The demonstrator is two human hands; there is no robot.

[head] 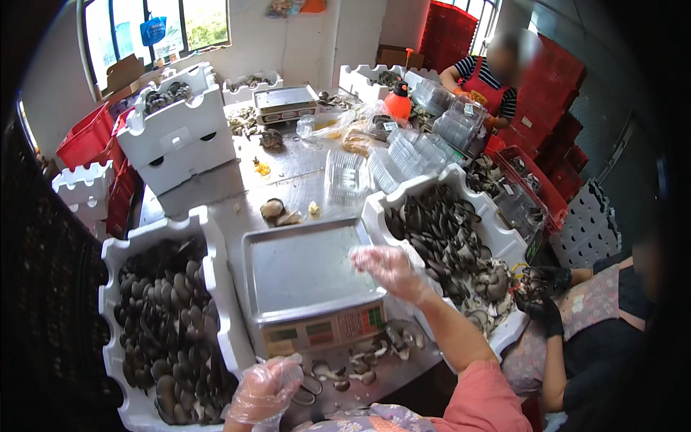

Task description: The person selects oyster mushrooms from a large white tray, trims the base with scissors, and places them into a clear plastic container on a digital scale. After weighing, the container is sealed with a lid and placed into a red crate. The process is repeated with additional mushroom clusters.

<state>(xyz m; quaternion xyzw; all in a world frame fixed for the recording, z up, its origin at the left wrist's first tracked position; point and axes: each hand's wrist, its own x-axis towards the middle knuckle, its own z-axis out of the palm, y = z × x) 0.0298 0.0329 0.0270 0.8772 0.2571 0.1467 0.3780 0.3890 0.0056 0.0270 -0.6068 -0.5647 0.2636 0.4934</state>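
Note:
My right hand [387,271], in a clear plastic glove, is over the right edge of the steel pan [307,270] of a weighing scale. Its fingers curl loosely; nothing shows in them, though the palm is hidden. My left hand [267,384], gloved likewise, is bent at the front by a white foam box [229,318] of dark oyster mushrooms [173,324]. Whether its fingers grip anything cannot be made out. Close to its right are the scissors' handles [309,390]. Loose mushrooms [367,367] lie below the scale's display. The pan bears nothing.
At right, a co-worker's black-gloved hands [545,313] hold mushrooms over another foam box [499,235]. Clear plastic trays [405,156] are piled behind it. Farther back are a second scale [285,100], an orange spray bottle [398,101] and another person [488,86]. Stacked foam boxes [186,146] stand back left.

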